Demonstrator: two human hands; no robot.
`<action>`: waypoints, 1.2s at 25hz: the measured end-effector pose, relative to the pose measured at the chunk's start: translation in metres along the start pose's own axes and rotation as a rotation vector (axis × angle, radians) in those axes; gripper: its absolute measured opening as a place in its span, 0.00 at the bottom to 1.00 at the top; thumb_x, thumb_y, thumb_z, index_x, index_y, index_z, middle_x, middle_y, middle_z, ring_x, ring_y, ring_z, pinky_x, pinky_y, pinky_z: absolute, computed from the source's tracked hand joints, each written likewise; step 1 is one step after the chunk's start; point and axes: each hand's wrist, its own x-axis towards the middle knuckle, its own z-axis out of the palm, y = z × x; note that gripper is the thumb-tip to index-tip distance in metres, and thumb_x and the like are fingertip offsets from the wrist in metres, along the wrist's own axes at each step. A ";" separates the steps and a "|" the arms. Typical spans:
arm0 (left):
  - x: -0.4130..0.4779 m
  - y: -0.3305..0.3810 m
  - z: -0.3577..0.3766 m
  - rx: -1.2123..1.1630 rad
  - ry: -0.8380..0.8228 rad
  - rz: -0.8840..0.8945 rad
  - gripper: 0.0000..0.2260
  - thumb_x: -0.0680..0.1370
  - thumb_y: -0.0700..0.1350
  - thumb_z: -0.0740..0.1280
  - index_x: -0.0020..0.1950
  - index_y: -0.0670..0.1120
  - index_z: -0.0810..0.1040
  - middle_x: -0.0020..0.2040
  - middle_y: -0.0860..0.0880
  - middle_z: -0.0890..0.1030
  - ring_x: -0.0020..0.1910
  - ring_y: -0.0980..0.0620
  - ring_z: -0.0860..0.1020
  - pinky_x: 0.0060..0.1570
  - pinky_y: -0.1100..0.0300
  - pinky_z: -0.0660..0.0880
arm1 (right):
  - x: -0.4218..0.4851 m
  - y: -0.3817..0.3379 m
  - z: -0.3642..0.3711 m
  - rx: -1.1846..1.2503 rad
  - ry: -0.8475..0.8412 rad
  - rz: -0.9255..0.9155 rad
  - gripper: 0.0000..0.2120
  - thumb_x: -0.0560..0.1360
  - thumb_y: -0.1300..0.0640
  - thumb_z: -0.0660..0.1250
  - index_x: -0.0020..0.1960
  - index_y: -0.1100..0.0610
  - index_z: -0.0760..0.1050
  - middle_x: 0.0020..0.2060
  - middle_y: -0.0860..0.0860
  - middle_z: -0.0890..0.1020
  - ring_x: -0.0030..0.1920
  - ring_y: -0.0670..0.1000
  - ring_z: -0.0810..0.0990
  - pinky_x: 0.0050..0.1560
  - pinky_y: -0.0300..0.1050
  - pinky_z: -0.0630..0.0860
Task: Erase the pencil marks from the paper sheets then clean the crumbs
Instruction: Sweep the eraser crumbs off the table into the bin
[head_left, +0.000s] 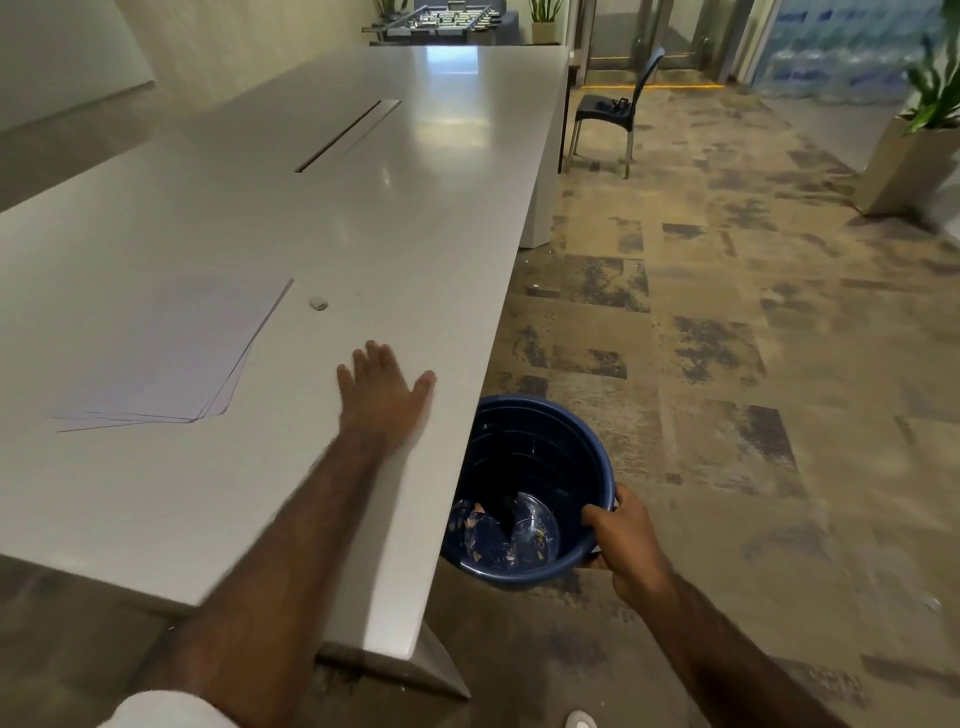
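No words, labels, brands, numbers or signs can be read anywhere in this view. The paper sheets (156, 353) at the left centre of the frame show no legible writing; the blue bin (540, 452) at lower centre carries no readable label; the stacked packs (841, 57) at the upper right are too blurred for any print on them to be made out.

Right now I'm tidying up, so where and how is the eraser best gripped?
Probably pinch the eraser across its side edges, coming straight down from above: it is small and low, lying flat on the table, apart from the sheets, so its sides are free.
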 end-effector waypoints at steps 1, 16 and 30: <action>-0.005 0.018 0.007 0.012 -0.007 0.105 0.35 0.85 0.63 0.46 0.85 0.41 0.46 0.85 0.40 0.46 0.84 0.40 0.46 0.81 0.40 0.42 | 0.000 0.000 0.000 -0.001 0.000 -0.007 0.17 0.77 0.70 0.64 0.60 0.53 0.74 0.48 0.58 0.84 0.42 0.62 0.86 0.39 0.69 0.83; -0.162 -0.141 -0.008 -0.058 0.117 -0.601 0.45 0.80 0.70 0.42 0.82 0.35 0.53 0.83 0.33 0.54 0.82 0.33 0.54 0.80 0.37 0.47 | -0.010 0.008 0.004 0.004 0.003 0.015 0.17 0.77 0.71 0.63 0.58 0.51 0.75 0.47 0.58 0.84 0.41 0.62 0.85 0.36 0.66 0.84; -0.081 0.042 0.013 -0.086 -0.114 0.539 0.42 0.78 0.76 0.39 0.85 0.53 0.46 0.83 0.53 0.38 0.84 0.48 0.38 0.77 0.47 0.32 | -0.025 0.012 0.010 0.037 0.043 0.021 0.20 0.76 0.71 0.62 0.62 0.52 0.76 0.48 0.57 0.85 0.41 0.61 0.87 0.36 0.64 0.85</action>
